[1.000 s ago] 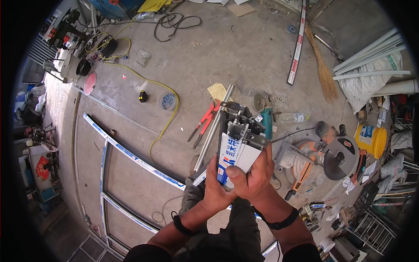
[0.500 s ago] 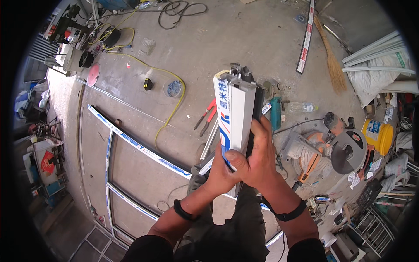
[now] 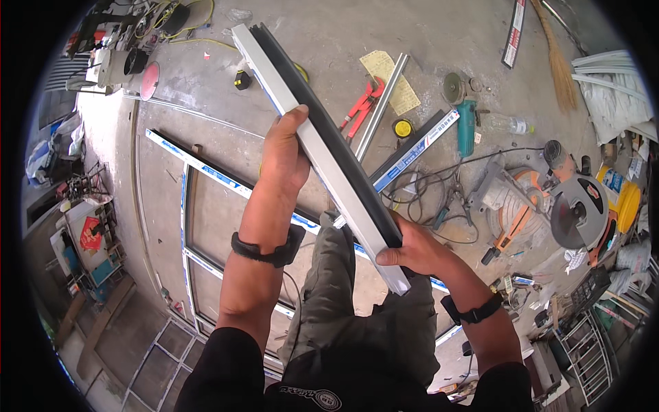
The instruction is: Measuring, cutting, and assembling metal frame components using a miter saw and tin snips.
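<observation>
A long white metal profile (image 3: pixel 329 159) with a dark ribbed side lies slantwise in my two hands above my knees. Its far end points up and to the left. My left hand (image 3: pixel 283 154) is closed round the middle, thumb on the pale face. Near the lower end, my right hand (image 3: pixel 424 248) grips it, with the thumb over the white edge. Beneath it on the floor is a large frame (image 3: pixel 237 187) of white bars with blue-printed film. Another film-covered bar (image 3: pixel 419 152) lies beyond my right hand, partly hidden by the held profile.
Red-handled cutters (image 3: pixel 364 106), a yellow tape measure (image 3: pixel 403 128) and a paper sheet (image 3: pixel 405 96) lie ahead. Farther right are a teal angle grinder (image 3: pixel 466 130), a plastic bottle (image 3: pixel 504 123) and an orange-and-grey cut-off saw (image 3: pixel 576 213). A black cable (image 3: pixel 429 185) loops across the floor.
The profile has swung from nearly end-on to a leftward slant, showing its length. My left hand has moved forward along it; my right hand has come down to its near end. The view has shifted.
</observation>
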The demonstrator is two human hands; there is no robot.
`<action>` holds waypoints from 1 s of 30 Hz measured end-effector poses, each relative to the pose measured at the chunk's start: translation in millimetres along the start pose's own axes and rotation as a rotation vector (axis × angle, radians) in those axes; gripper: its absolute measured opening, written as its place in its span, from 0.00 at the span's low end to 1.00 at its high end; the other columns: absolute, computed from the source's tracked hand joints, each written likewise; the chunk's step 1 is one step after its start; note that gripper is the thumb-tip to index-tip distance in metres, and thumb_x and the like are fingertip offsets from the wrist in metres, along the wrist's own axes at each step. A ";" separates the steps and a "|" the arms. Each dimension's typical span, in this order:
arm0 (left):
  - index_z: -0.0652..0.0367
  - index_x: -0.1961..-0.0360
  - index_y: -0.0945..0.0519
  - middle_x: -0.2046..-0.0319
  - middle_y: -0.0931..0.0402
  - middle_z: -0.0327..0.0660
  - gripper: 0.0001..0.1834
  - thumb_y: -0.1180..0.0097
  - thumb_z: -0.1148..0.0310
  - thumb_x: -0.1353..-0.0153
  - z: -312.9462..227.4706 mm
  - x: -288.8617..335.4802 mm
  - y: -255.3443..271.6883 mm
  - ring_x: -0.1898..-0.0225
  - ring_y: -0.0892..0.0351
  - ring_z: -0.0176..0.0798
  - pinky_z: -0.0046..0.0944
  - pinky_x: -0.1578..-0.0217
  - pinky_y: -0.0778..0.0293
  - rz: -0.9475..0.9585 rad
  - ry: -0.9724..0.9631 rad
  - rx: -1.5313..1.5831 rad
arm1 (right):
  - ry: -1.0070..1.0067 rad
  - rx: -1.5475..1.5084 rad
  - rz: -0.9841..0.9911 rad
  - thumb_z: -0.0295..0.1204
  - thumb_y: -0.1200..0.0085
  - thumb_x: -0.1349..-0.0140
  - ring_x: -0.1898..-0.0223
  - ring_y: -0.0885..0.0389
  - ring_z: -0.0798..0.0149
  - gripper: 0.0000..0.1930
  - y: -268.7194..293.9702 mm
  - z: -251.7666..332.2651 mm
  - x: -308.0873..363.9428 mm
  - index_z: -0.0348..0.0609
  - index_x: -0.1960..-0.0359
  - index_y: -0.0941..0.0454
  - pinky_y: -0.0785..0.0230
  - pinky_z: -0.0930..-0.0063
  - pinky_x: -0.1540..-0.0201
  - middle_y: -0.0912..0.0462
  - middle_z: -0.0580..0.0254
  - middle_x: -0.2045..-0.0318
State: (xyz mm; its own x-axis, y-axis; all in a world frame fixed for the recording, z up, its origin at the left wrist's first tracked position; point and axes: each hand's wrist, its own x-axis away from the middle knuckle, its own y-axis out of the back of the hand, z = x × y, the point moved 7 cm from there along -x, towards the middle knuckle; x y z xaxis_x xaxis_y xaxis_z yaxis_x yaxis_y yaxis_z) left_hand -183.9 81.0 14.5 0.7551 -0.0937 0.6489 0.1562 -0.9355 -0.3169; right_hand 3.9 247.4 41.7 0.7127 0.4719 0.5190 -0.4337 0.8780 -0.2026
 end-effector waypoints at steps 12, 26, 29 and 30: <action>0.68 0.51 0.30 0.65 0.25 0.46 0.18 0.47 0.69 0.39 79.3 85.1 63.9 0.67 0.21 0.40 0.38 0.65 0.21 -0.163 0.160 0.056 | -0.047 0.351 -0.018 0.58 0.41 0.44 0.38 0.30 0.44 0.49 -27.5 2.5 -59.2 0.35 0.30 0.46 0.36 0.61 0.38 0.29 0.37 0.41; 0.70 0.56 0.26 0.66 0.24 0.46 0.16 0.41 0.73 0.44 38.3 -44.8 250.7 0.65 0.20 0.44 0.40 0.61 0.23 -0.579 -0.062 -0.149 | 0.568 0.159 -0.369 0.27 0.42 0.39 0.66 0.14 0.60 0.13 -13.3 170.8 -26.0 0.37 0.53 0.20 0.21 0.71 0.62 0.15 0.56 0.65; 0.68 0.58 0.24 0.65 0.23 0.46 0.15 0.39 0.73 0.45 48.9 -107.6 269.7 0.64 0.20 0.43 0.42 0.63 0.23 -0.624 0.001 -0.213 | 0.608 0.181 -0.531 0.27 0.43 0.38 0.68 0.14 0.61 0.10 -1.2 147.6 -24.6 0.37 0.57 0.18 0.21 0.72 0.63 0.14 0.57 0.67; 0.68 0.58 0.23 0.65 0.23 0.46 0.15 0.37 0.73 0.46 50.8 -119.9 273.6 0.64 0.20 0.44 0.42 0.63 0.23 -0.694 0.042 -0.320 | 0.574 0.169 -0.560 0.26 0.44 0.38 0.68 0.14 0.61 0.10 2.8 136.7 -23.1 0.37 0.56 0.19 0.21 0.72 0.63 0.14 0.57 0.67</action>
State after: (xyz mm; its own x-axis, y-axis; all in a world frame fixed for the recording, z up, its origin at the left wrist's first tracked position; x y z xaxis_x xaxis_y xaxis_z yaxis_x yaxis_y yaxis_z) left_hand -199.3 -146.5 -185.1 0.5251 0.5449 0.6538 0.3895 -0.8369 0.3847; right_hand -89.1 227.9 142.7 0.9996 -0.0248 -0.0095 0.0257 0.9933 0.1125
